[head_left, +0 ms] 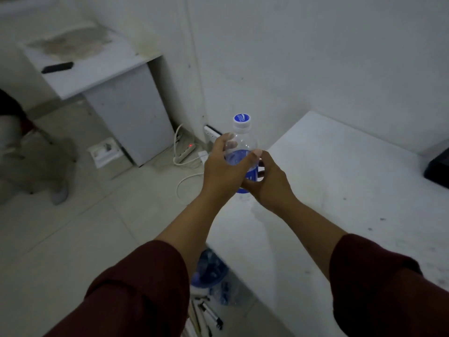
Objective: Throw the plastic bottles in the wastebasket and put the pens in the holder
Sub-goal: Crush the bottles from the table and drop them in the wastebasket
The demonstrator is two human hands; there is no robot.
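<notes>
A clear plastic bottle (242, 132) with a blue label and a blue-and-white cap stands upright in the air past the left edge of the white table (340, 190). My left hand (224, 169) wraps its upper body, and my right hand (269, 181) grips its lower part from the right. Below my left forearm, on the floor by the table, lie more plastic bottles (210, 268) with blue labels. Several pens (209, 314) lie there too, partly hidden by my sleeve. No wastebasket or holder shows.
A second white desk (92, 69) with a dark flat object (57, 67) stands at the back left. A power strip (185, 152) and white cables lie on the floor by the wall. A person's leg (58, 176) is at the left. A black object (437, 169) sits at the table's right edge.
</notes>
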